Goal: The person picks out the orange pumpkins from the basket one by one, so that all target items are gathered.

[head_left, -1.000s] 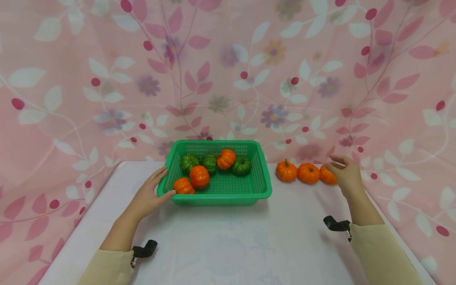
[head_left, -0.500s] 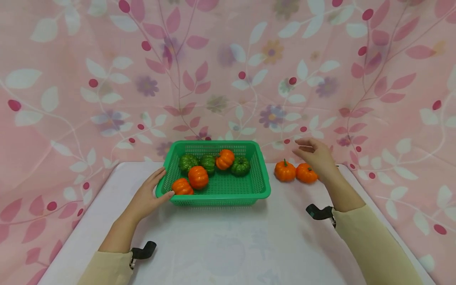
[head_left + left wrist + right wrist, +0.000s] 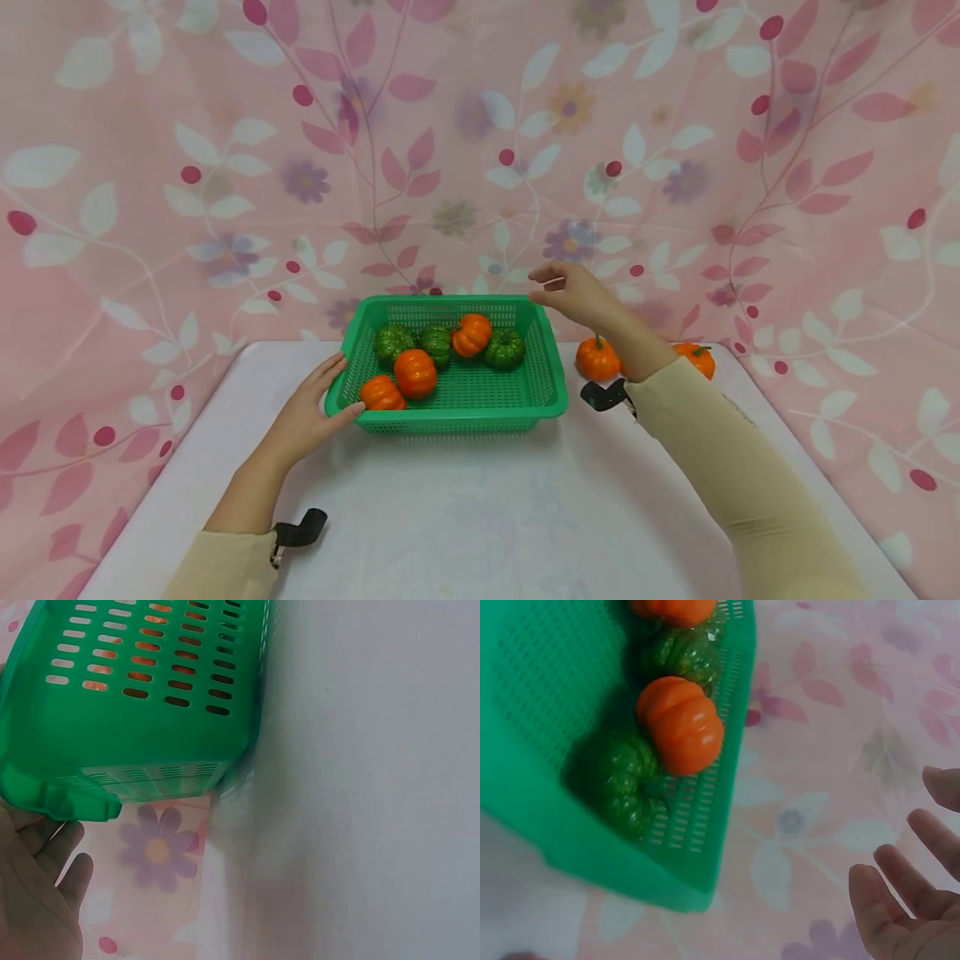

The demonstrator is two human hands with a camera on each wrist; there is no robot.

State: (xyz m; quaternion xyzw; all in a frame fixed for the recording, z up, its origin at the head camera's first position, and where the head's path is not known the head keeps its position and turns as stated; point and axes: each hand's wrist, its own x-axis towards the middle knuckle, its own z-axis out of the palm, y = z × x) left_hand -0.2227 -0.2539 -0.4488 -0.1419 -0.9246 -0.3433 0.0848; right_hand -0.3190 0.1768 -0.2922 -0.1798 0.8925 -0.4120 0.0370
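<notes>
A green plastic basket point(image 3: 457, 414) holds several small pumpkins: orange ones such as the pumpkin point(image 3: 416, 373) at its left, and green ones such as the ribbed pumpkin point(image 3: 505, 349) at its right. My left hand point(image 3: 311, 417) rests against the basket's left front corner, thumb at the front rim and fingers along the left rim. In the left wrist view, the fingers point(image 3: 61, 851) lie loosely beside the rim's lip. Over the back right corner of the basket hovers my right hand point(image 3: 573, 292), nothing in it. The right wrist view shows its fingers point(image 3: 922, 892) apart and slightly bent.
Right of the basket, an orange pumpkin point(image 3: 597, 360) and another orange pumpkin point(image 3: 696, 360) sit on the white table point(image 3: 480, 517); one between them is mostly hidden by the right forearm. A pink floral cloth point(image 3: 450, 150) hangs behind the table.
My right hand has moved left, from above the row of orange pumpkins to the basket's back right corner. It now uncovers the rightmost pumpkin. My left hand stays at the basket.
</notes>
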